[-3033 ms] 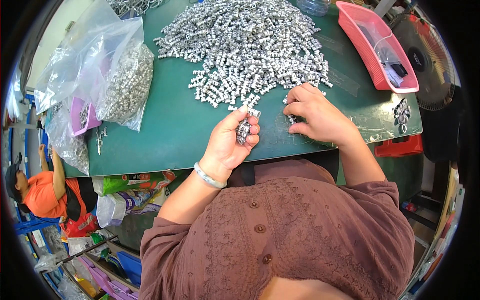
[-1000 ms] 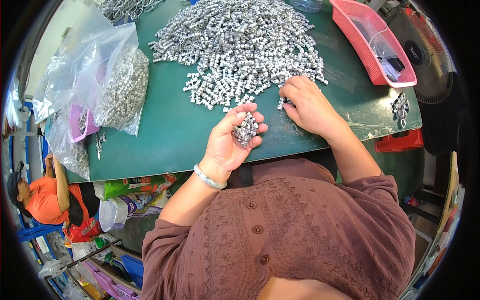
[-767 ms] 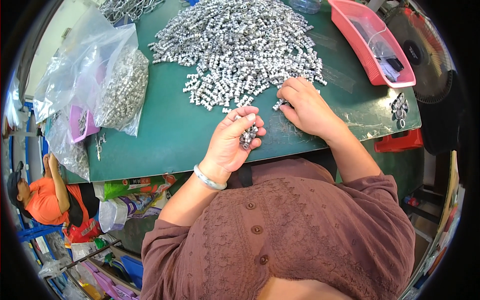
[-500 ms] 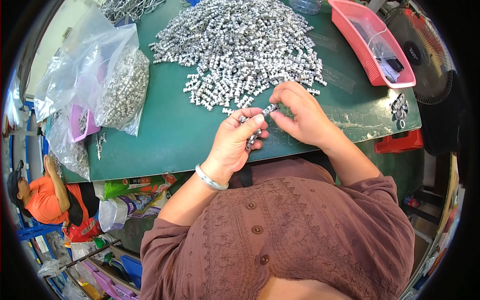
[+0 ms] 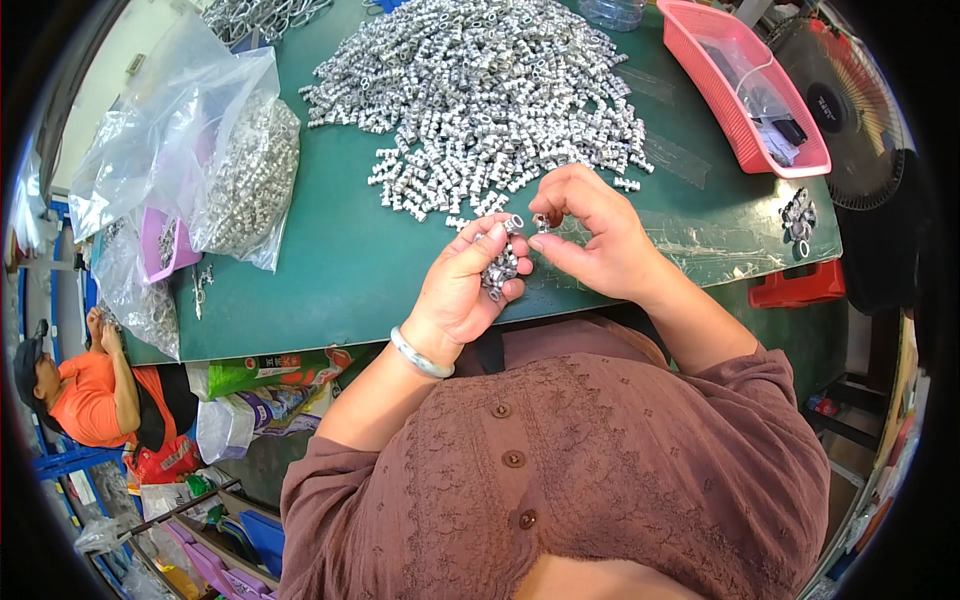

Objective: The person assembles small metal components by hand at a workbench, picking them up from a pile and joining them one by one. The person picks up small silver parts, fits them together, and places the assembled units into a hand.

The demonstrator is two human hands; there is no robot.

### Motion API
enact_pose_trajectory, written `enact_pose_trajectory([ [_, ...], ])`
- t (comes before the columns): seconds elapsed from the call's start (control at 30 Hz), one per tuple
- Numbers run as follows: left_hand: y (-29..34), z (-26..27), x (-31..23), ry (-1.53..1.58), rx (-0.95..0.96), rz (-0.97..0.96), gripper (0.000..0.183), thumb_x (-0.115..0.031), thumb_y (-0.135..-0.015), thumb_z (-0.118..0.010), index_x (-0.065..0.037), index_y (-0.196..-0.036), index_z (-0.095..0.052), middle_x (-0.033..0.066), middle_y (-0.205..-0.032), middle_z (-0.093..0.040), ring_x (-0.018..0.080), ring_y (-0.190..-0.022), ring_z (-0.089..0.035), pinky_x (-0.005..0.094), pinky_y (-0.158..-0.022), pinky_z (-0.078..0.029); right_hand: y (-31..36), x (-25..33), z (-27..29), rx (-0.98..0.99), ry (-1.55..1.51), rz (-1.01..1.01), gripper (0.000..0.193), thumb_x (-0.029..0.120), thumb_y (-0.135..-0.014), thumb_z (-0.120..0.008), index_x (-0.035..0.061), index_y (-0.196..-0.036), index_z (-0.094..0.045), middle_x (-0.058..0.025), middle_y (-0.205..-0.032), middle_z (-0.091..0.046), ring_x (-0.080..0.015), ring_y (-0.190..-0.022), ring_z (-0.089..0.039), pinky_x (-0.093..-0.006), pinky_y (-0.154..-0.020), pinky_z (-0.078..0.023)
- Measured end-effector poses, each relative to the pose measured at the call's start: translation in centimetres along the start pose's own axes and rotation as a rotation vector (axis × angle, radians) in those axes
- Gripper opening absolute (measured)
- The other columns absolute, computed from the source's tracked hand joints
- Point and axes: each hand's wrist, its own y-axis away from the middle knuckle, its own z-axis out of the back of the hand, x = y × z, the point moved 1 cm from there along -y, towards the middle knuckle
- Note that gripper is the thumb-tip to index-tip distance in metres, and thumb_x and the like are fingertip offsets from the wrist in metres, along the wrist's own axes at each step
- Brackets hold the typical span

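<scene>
In the head view, the person's left hand (image 5: 462, 272) is curled around a cluster of small silver-grey metal pieces (image 5: 499, 268), its thumb pressing one ring-ended silver metal piece (image 5: 514, 223) near the fingertips. The right hand (image 5: 605, 243) has its thumb and forefinger closed on a short silver metal piece (image 5: 542, 223). That piece lies just right of the ring-ended one, with a narrow gap between; its long axis is too small to tell. The ring-ended piece's open end faces up, toward the camera. Both hands are above the near part of the green tabletop (image 5: 330, 270), just short of a broad heap of ribbed silver metal pieces (image 5: 490, 90); the left hand is nearer the heap's loose lower edge. The held pieces look shiny and ribbed, with darker grey shadows in the palm, and the cluster sits jumbled.
</scene>
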Motion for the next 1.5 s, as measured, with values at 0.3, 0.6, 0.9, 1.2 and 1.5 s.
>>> enact_pose_trajectory([
  [0.3,-0.1,0.4,0.0,0.095,0.013,0.093,0.016,-0.023,-0.089,-0.049,-0.008,-0.095,-0.052,0.0040,-0.079,-0.055,0.0163,-0.071,-0.051,0.0226,-0.051,-0.040,0.4,-0.7,0.0,-0.004,-0.152,-0.090,0.025,-0.006,-0.069,-0.062,0.0009,-0.092,-0.053,-0.0060,-0.093,-0.050,-0.0117,-0.074,-0.052,-0.0234,-0.064,-0.044],
  [0.6,-0.2,0.6,0.0,0.176,0.110,0.030,0.024,-0.031,-0.084,-0.049,-0.008,-0.090,-0.055,0.0077,-0.083,-0.055,0.0225,-0.076,-0.053,0.0290,-0.055,-0.043,0.6,-0.9,-0.3,0.005,-0.462,-0.191,0.044,-0.014,-0.070,-0.055,-0.0007,-0.110,-0.044,-0.0072,-0.109,-0.041,-0.0142,-0.091,-0.050,-0.0257,-0.081,-0.045],
  [0.9,-0.1,0.2,0.5,-0.116,0.025,-0.055,0.019,-0.027,-0.085,-0.055,-0.010,-0.093,-0.055,0.0047,-0.086,-0.057,0.0164,-0.076,-0.053,0.0242,-0.053,-0.040,0.1,0.5,-0.3,0.052,-0.055,-0.005,0.049,-0.012,-0.068,-0.059,0.0015,-0.112,-0.043,-0.0131,-0.111,-0.042,-0.0215,-0.088,-0.053,-0.0293,-0.074,-0.047],
  [1.2,-0.4,-0.2,0.3,-0.190,-0.055,-0.145,0.014,-0.019,-0.086,-0.056,-0.008,-0.093,-0.056,0.0032,-0.080,-0.056,0.0132,-0.068,-0.052,0.0209,-0.049,-0.038,-0.3,1.3,0.0,0.045,0.096,0.085,0.049,-0.005,-0.067,-0.063,0.0011,-0.112,-0.045,-0.0174,-0.114,-0.044,-0.0331,-0.097,-0.051,-0.0332,-0.074,-0.047],
  [1.5,-0.6,0.7,0.1,0.190,0.073,0.053,0.016,-0.023,-0.088,-0.049,-0.008,-0.091,-0.053,0.0039,-0.081,-0.050,0.0148,-0.073,-0.048,0.0212,-0.050,-0.040,0.7,-1.5,3.2,0.168,0.909,-0.071,0.012,0.009,-0.069,-0.062,0.0028,-0.078,-0.057,-0.0091,-0.082,-0.051,-0.0267,-0.082,-0.049,-0.0364,-0.073,-0.042],
])
